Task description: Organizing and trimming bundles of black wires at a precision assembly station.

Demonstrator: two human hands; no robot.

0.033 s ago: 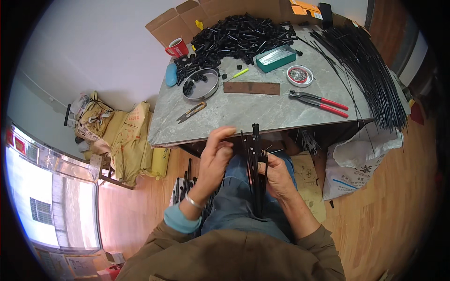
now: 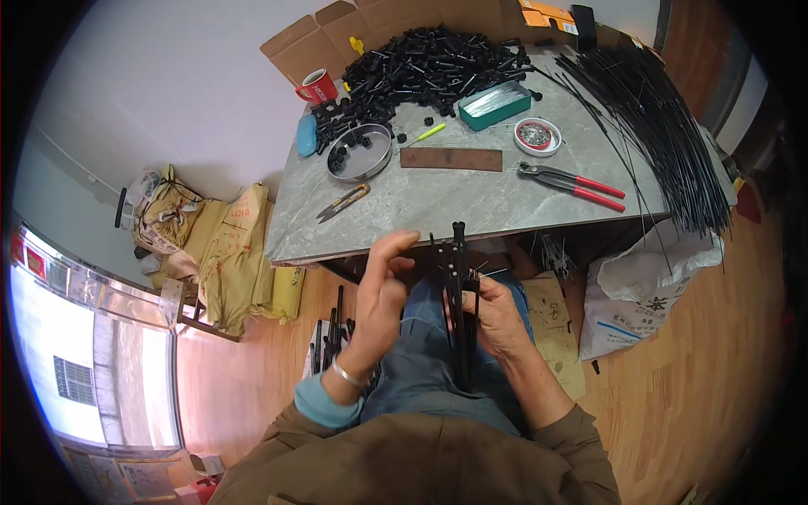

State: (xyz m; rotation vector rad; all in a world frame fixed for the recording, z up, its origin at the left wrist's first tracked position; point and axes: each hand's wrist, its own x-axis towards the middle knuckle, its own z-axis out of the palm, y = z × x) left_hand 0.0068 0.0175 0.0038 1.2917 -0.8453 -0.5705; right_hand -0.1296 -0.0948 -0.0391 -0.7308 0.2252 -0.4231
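Observation:
My right hand (image 2: 498,316) is closed around what looks like a black umbrella frame (image 2: 459,295), a narrow bundle of a shaft and thin ribs. It stands nearly upright over my lap, with a notched head at its top. Small light dots, like rivets, show along the ribs. My left hand (image 2: 383,286) is raised just left of the ribs, apart from them. Its index finger reaches toward the rib tops, and the other fingers are bent and slightly blurred. Nothing can be made out in it.
The grey table (image 2: 471,194) holds a heap of black plastic parts (image 2: 429,67), long black rods (image 2: 665,135), red-handled pincers (image 2: 572,183), thread snips (image 2: 345,202), a round tin (image 2: 360,151), a green box (image 2: 495,108) and a brown strip (image 2: 451,158). A white sack (image 2: 631,295) stands at right.
My left hand has shifted very slightly, and its lower fingers have moved a little. The right hand and the umbrella frame stay in place.

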